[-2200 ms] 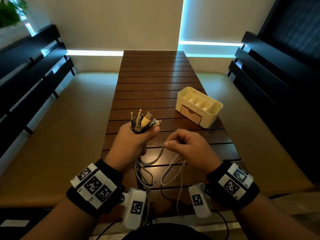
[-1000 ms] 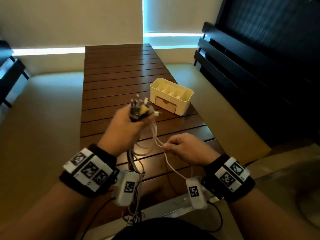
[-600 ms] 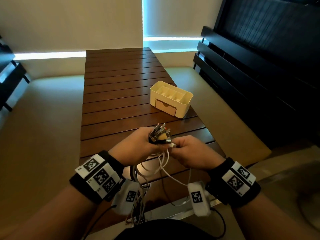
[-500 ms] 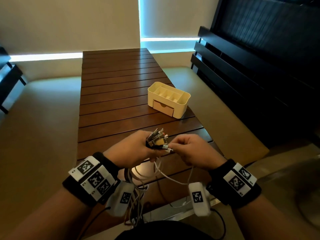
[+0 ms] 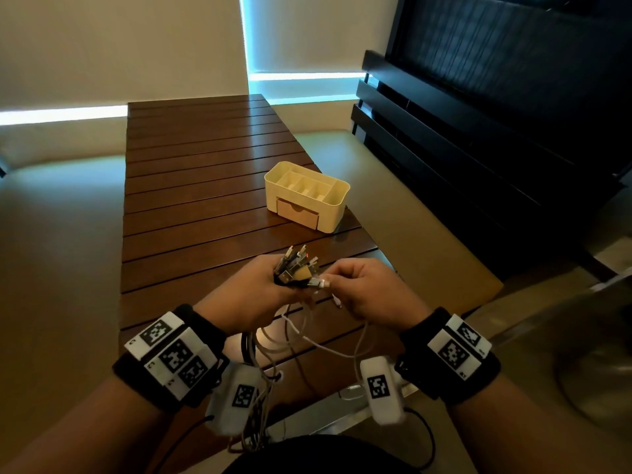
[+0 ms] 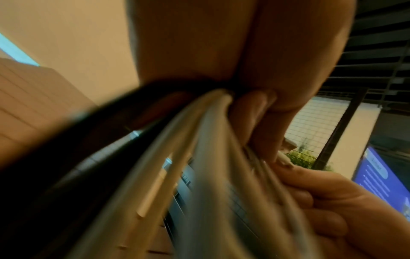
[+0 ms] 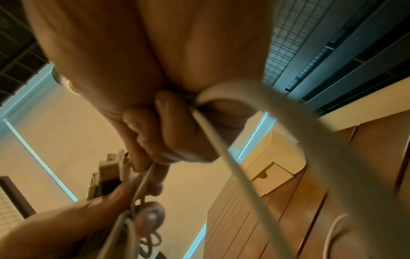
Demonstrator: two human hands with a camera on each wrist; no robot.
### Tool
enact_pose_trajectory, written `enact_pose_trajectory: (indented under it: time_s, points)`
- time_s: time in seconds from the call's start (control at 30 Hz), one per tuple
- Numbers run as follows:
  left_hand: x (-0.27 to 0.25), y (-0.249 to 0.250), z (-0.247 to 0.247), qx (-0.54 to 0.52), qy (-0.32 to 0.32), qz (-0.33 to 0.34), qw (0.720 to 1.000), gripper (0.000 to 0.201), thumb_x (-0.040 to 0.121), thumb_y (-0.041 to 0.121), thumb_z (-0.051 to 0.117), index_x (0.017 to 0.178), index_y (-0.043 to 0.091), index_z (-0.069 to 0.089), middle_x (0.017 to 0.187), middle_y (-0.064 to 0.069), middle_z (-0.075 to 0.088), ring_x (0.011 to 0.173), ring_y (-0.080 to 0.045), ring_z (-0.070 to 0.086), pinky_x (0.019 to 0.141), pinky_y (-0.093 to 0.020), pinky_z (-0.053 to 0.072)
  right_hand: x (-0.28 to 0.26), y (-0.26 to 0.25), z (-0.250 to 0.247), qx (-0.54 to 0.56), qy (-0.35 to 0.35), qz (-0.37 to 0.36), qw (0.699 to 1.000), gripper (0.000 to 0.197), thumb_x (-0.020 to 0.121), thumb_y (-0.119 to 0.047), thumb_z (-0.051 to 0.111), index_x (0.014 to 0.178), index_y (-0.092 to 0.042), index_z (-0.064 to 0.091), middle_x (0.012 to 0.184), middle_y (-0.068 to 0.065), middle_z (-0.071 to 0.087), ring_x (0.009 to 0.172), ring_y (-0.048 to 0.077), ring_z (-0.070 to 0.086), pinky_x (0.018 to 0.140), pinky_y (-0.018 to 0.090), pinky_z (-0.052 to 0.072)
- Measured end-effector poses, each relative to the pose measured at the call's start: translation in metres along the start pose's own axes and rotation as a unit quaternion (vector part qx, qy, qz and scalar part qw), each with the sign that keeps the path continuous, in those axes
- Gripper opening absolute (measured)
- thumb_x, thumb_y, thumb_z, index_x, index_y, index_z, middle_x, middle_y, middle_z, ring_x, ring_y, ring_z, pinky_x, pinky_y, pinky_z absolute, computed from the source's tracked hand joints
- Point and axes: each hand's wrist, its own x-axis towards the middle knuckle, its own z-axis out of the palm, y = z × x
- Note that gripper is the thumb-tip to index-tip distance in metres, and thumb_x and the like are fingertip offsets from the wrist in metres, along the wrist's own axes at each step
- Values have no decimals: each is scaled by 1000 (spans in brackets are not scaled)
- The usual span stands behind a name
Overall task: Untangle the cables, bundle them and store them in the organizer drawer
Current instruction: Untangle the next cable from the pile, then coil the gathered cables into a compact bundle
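The left hand (image 5: 246, 295) is gripping the gathered plugs (image 5: 295, 268) near the organizer (image 5: 307, 196), the right hand (image 5: 369, 292) is pinching a white cable (image 5: 318, 343) beside them, so bundling is underway while the closed drawer (image 5: 297, 213) is awaiting them.

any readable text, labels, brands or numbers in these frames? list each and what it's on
No text can be read.
Blue screen: lines of white text, too blurred to read.
Wristband tags: black-and-white square marker patterns with tiny edge marks, too small to read.
Wrist camera housings: marker patterns only.
Organizer and cable plugs: no visible print.
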Motion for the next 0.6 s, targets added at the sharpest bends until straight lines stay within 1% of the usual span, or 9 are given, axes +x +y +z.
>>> enact_pose_trajectory:
  time_s: [0.07,0.13,0.2,0.27,0.33,0.4,0.5,0.57,0.6]
  points:
    - [0,2,0,13,8,-9,1000,6,91,16,65,95,19,68,81,0,68,65,1,63,58,-13,47,-2,1,0,20,-3,-4,1000,16,96,-25,60,86,-16,69,67,9,51,44,8,40,42,20,34]
    - [0,1,-5,-11,45,-35,998,5,93,16,62,95,18,66,73,3,63,48,2,52,46,-13,40,-5,5,-3,16,-5,3,1000,15,96,-27,61,87,-18,68,71,9,55,48,9,45,46,21,38]
    - [1,-7,-20,-56,137,-64,987,9,94,12,62,95,19,67,69,5,61,43,1,48,44,-16,37,-8,9,-9,-11,-18,25,999,20,97,-32,58,93,-15,68,72,8,60,50,9,50,47,21,43]
    - [0,-18,-41,-61,252,-83,962,14,93,8,63,90,21,67,65,5,60,41,-1,47,46,-22,38,-12,11,-15,-7,-43,58,997,28,100,-32,52,100,-9,67,62,0,57,45,9,50,44,20,42]
    - [-1,-28,-56,-36,306,-111,945,13,92,8,64,83,18,65,64,-2,59,42,-10,45,46,-27,37,-13,10,-20,16,-59,79,995,31,102,-31,48,100,-5,65,56,-4,54,40,9,45,41,20,38]
    - [-2,-32,-59,-5,298,-130,945,10,91,7,64,82,12,65,63,-6,59,42,-15,42,44,-28,36,-13,7,-22,42,-75,89,992,31,102,-32,48,100,-5,64,56,-3,52,38,8,41,38,19,34]
    - [1,-35,-57,17,288,-134,948,5,89,5,64,86,7,68,62,-3,59,45,-15,44,47,-27,36,-10,6,-20,60,-98,100,988,32,102,-32,47,103,-5,64,59,-2,52,40,8,40,37,20,34]
    - [1,-36,-57,10,296,-125,947,6,87,4,64,88,5,70,52,5,55,42,-11,44,48,-28,35,-9,9,-14,60,-103,116,986,32,102,-33,47,105,-6,63,62,-2,54,43,9,45,39,21,41]
    - [1,-36,-57,1,295,-119,948,6,87,5,64,88,7,70,47,8,53,39,-8,43,47,-28,35,-9,11,-9,52,-105,132,984,31,102,-33,48,105,-7,63,64,-1,56,46,11,51,44,24,47]
